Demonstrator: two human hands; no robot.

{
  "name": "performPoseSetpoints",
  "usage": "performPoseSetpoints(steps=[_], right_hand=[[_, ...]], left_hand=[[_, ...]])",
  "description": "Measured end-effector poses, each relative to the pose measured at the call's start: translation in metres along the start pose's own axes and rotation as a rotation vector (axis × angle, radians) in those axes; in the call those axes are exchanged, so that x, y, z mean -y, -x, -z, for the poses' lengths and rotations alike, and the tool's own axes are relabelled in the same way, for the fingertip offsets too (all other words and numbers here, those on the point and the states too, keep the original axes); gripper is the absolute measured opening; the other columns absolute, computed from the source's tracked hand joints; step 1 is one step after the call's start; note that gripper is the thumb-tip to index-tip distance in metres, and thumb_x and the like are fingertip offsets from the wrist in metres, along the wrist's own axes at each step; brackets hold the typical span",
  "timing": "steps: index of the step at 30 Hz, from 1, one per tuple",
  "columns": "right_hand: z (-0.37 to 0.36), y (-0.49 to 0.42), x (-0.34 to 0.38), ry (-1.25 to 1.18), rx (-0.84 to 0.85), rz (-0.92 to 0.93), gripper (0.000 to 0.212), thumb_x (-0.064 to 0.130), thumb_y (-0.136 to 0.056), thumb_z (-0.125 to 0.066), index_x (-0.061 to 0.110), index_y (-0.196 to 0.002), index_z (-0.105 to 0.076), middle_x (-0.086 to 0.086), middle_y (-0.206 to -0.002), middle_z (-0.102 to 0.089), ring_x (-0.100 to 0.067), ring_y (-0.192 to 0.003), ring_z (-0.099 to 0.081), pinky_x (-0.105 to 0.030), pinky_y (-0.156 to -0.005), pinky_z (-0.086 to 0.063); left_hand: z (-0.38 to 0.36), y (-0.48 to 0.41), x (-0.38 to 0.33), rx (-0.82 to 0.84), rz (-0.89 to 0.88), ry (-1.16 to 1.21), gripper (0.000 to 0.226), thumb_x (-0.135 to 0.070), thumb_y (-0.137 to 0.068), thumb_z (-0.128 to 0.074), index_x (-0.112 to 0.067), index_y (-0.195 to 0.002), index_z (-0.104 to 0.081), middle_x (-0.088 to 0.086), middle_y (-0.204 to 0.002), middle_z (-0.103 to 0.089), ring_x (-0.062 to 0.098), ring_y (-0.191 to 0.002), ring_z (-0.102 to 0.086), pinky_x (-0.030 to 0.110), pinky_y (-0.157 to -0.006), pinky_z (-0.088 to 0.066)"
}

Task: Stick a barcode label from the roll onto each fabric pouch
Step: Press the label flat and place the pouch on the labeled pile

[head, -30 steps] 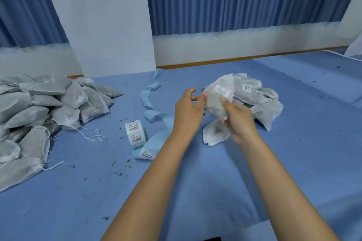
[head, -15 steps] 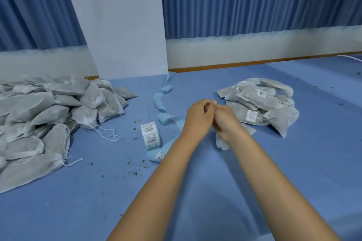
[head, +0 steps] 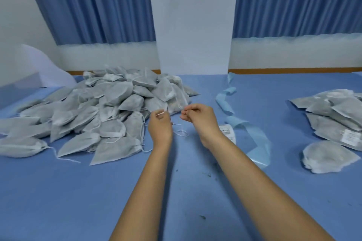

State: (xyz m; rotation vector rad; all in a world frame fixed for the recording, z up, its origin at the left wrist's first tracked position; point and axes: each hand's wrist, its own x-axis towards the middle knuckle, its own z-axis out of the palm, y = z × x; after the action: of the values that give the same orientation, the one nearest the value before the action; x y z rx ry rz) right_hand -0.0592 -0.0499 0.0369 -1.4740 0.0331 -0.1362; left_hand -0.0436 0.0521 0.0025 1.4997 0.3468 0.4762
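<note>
Left grip (head: 159,123) pinches a small white bit (head: 161,113), label or cord, can't tell. Right grip (head: 199,118) is curled as if pinching, contents unclear. Both are at the edge of the unlabelled pile (head: 109,107). The roll (head: 227,133) is on the table (head: 78,191) by the right wrist. Likely step: fetch next pouch. Take a loose top one by its body, not the cord.

Grey pouches (head: 109,115) heaped left, labelled pouches (head: 337,115) right
</note>
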Motion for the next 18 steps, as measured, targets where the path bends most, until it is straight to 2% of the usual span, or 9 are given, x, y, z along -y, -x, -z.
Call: performPoseSetpoints(steps=[1, 4, 6, 8, 12, 14, 15, 17, 18], right_hand=[[-0.007, -0.002, -0.006, 0.054, 0.002, -0.03, 0.027, -0.006, -0.088, -0.046, 0.011, -0.073, -0.06, -0.011, -0.083, -0.065, -0.016, -0.072, -0.065, -0.018, -0.068, -0.05], [-0.022, -0.006, -0.028, 0.249, 0.043, -0.109, 0.015, -0.005, -0.086, -0.051, -0.005, -0.092, -0.064, -0.025, -0.097, -0.063, -0.017, -0.088, -0.061, -0.027, -0.077, -0.046], [-0.024, -0.004, -0.038, 0.34, 0.097, -0.125, 0.027, -0.001, -0.087, -0.056, 0.001, -0.114, -0.06, -0.013, -0.118, -0.062, -0.018, -0.105, -0.058, -0.026, -0.086, -0.043], [-0.024, -0.001, -0.042, 0.42, 0.153, -0.097, 0.04, 0.004, -0.089, -0.059, 0.009, -0.127, -0.053, -0.003, -0.132, -0.052, -0.012, -0.108, -0.052, -0.022, -0.087, -0.038], [-0.024, 0.004, -0.043, 0.359, 0.146, -0.068, 0.07, 0.001, -0.085, -0.061, 0.014, -0.145, -0.028, -0.001, -0.142, -0.039, -0.019, -0.115, -0.054, -0.028, -0.095, -0.046], [-0.022, 0.004, -0.038, 0.322, 0.107, -0.012, 0.072, 0.001, -0.087, -0.059, 0.017, -0.148, -0.024, 0.0, -0.136, -0.042, -0.024, -0.112, -0.057, -0.031, -0.093, -0.049], [-0.018, 0.004, -0.034, 0.321, 0.085, 0.02, 0.067, 0.0, -0.088, -0.057, 0.015, -0.146, -0.028, -0.001, -0.128, -0.049, -0.023, -0.101, -0.063, -0.03, -0.087, -0.051], [-0.008, 0.005, -0.026, 0.393, 0.075, 0.088, 0.045, -0.002, -0.088, -0.052, 0.008, -0.132, -0.048, -0.003, -0.092, -0.067, -0.007, -0.066, -0.064, -0.02, -0.067, -0.05], [-0.002, 0.006, -0.022, 0.448, 0.083, 0.118, 0.032, -0.002, -0.088, -0.052, 0.006, -0.118, -0.059, -0.001, -0.072, -0.067, 0.0, -0.053, -0.058, -0.016, -0.059, -0.045]], left_hand=[[0.008, -0.009, 0.008, -0.03, 0.035, -0.031, 0.008, -0.01, -0.094, -0.056, -0.003, -0.093, -0.059, 0.01, -0.082, -0.065, 0.021, -0.072, -0.063, 0.037, -0.078, -0.057], [0.012, -0.032, 0.022, -0.003, 0.216, 0.051, 0.034, -0.011, -0.094, -0.062, -0.01, -0.064, -0.045, 0.002, -0.056, -0.05, 0.007, -0.044, -0.055, 0.018, -0.047, -0.047], [0.008, -0.042, 0.026, 0.08, 0.393, 0.291, 0.029, -0.012, -0.096, -0.061, -0.005, -0.069, -0.051, 0.006, -0.065, -0.056, 0.004, -0.044, -0.059, 0.015, -0.048, -0.049], [0.005, -0.049, 0.028, 0.116, 0.495, 0.487, 0.021, -0.009, -0.096, -0.059, -0.001, -0.077, -0.056, 0.009, -0.077, -0.063, 0.003, -0.047, -0.063, 0.012, -0.048, -0.05], [0.001, -0.047, 0.02, 0.085, 0.544, 0.757, 0.016, -0.001, -0.097, -0.053, 0.004, -0.083, -0.059, 0.01, -0.081, -0.06, 0.003, -0.045, -0.061, 0.011, -0.049, -0.05], [-0.003, -0.032, 0.011, 0.159, 0.51, 0.836, 0.015, 0.0, -0.098, -0.051, 0.004, -0.087, -0.059, 0.009, -0.075, -0.066, 0.004, -0.047, -0.063, 0.012, -0.048, -0.05], [-0.005, -0.022, 0.006, 0.211, 0.482, 0.822, 0.014, -0.002, -0.099, -0.05, 0.002, -0.088, -0.06, 0.006, -0.07, -0.069, 0.003, -0.047, -0.062, 0.012, -0.045, -0.048], [-0.007, -0.003, -0.005, 0.288, 0.426, 0.77, 0.015, -0.007, -0.099, -0.051, -0.003, -0.089, -0.061, 0.0, -0.067, -0.073, 0.0, -0.046, -0.06, 0.012, -0.038, -0.043], [-0.006, 0.006, -0.011, 0.295, 0.403, 0.759, 0.015, -0.008, -0.099, -0.052, -0.003, -0.09, -0.062, 0.0, -0.069, -0.074, 0.001, -0.047, -0.06, 0.012, -0.039, -0.044]])
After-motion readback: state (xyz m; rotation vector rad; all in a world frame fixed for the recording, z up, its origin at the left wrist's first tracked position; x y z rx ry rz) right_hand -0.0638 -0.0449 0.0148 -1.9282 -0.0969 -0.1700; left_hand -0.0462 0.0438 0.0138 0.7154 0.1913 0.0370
